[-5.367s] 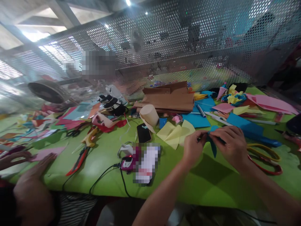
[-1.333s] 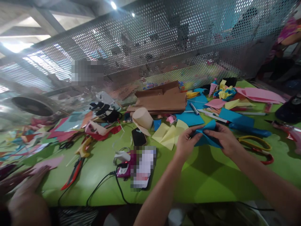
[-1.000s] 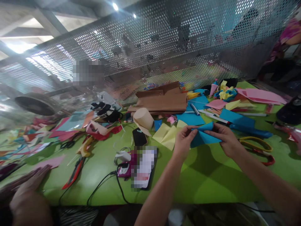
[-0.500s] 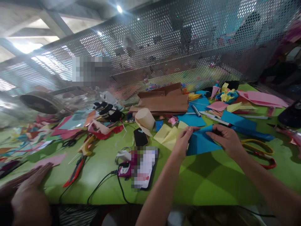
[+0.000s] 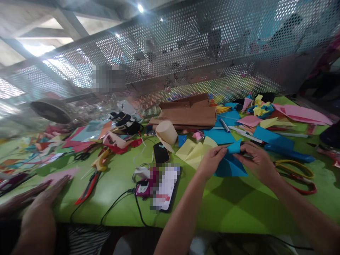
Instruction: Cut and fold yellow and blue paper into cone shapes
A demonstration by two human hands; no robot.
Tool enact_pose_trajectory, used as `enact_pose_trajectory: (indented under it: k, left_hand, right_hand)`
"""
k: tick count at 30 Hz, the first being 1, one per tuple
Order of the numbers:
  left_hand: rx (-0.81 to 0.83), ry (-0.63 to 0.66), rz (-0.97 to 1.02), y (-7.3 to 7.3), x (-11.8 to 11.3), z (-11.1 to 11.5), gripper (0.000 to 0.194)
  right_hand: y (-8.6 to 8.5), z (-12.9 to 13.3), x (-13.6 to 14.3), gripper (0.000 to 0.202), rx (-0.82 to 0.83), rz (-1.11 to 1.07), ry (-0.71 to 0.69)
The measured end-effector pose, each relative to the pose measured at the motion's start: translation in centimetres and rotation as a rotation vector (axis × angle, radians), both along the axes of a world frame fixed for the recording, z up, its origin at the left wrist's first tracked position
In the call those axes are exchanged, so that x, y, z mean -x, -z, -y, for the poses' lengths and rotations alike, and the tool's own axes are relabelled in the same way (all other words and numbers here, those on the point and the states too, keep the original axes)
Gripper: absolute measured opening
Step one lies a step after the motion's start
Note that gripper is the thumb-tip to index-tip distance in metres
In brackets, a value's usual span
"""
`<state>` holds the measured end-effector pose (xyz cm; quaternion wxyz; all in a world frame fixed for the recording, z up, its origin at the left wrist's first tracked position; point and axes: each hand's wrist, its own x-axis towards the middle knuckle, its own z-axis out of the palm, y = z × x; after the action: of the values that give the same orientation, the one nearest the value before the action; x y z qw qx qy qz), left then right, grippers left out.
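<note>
My left hand [image 5: 212,162] and right hand [image 5: 257,161] both pinch one folded blue sheet [image 5: 231,164], above the table [image 5: 225,212]. Left of that sheet lie one pixelated phone [image 5: 166,187] and one curled beige roll [image 5: 167,132].

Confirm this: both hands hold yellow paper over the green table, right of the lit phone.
Not right: the paper is blue, not yellow. The head view shows the left hand and right hand holding it over the green table, right of the lit phone.
</note>
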<state>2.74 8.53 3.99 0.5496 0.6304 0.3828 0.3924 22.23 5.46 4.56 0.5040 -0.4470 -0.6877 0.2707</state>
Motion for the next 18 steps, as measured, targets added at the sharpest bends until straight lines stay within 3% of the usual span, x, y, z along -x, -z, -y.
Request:
enact_pose_trajectory:
  k: [6, 12, 14, 16, 18]
  left_hand:
    - [-0.035, -0.091, -0.058, -0.4, -0.4, 0.2, 0.035]
    - [-0.176, -0.217, -0.129, -0.3, -0.4, 0.2, 0.031]
    - [-0.212, -0.223, -0.174, -0.3, -0.4, 0.3, 0.031]
    - [-0.258, -0.212, -0.246, -0.2, -0.5, 0.4, 0.029]
    - [-0.299, -0.185, -0.300, -0.3, -0.6, 0.6, 0.027]
  right_hand:
    - [0.2, -0.2, 0.0, 0.020, 0.011, -0.015, 0.060]
    - [0.8, -0.2, -0.7, 0.020, 0.058, -0.080, 0.171]
    - [0.7, -0.2, -0.9, 0.035, 0.072, -0.147, 0.237]
    - [0.7, -0.3, -0.9, 0.050, 0.105, -0.190, 0.230]
    - [0.7, -0.5, -0.9, 0.047, 0.194, -0.189, 0.149]
